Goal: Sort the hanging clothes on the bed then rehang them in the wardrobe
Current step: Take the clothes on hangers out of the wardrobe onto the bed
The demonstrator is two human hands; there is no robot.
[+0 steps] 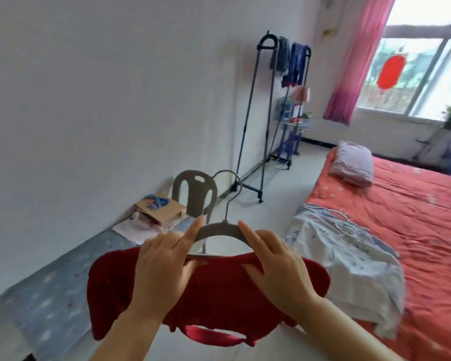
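Head view: red top [219,295] between fingers [193,231] of left hand [162,269], right hand [279,274]

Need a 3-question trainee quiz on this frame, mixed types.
1. True or false: the red garment hangs on the grey hanger.
2. Which hands hold that hanger? A) left only B) right only C) both
3. Fill in: the white patterned garment lies on the ____.
Key: 1 true; 2 C, left hand and right hand; 3 bed.
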